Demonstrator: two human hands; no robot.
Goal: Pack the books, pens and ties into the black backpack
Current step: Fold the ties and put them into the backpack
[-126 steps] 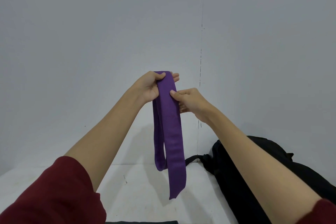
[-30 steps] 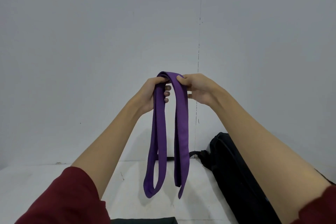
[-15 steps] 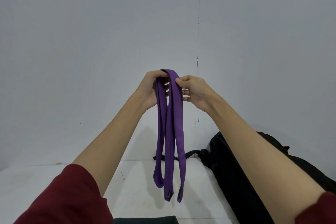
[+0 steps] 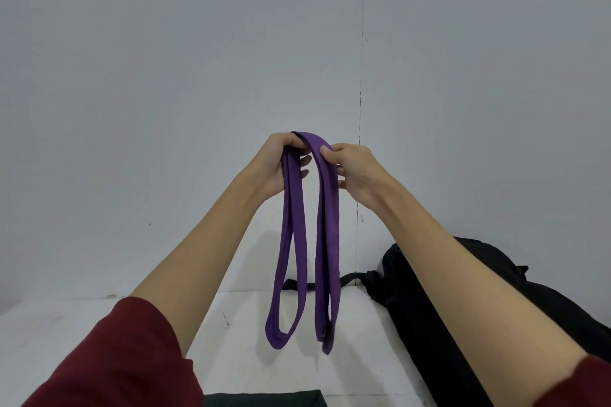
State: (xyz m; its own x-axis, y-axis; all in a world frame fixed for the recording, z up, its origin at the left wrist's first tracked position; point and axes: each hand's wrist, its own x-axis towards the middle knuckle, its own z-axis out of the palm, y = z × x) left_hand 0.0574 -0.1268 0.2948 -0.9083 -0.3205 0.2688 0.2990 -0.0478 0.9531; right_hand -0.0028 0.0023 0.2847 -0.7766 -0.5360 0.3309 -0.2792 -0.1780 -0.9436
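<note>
Fingers (image 4: 299, 142) of both hands pinch folded purple tie (image 4: 327, 241) above table, black backpack (image 4: 413, 307) beside.

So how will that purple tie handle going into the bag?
Probably floppy: the purple tie droops in limp loops from the left hand and right hand. Likely light, held by fingertip pinches. It may unfold once released.

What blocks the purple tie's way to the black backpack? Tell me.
Nothing visible does. The left hand and right hand hold the purple tie up in the air, and the black backpack lies lower right; its opening isn't visible.
</note>
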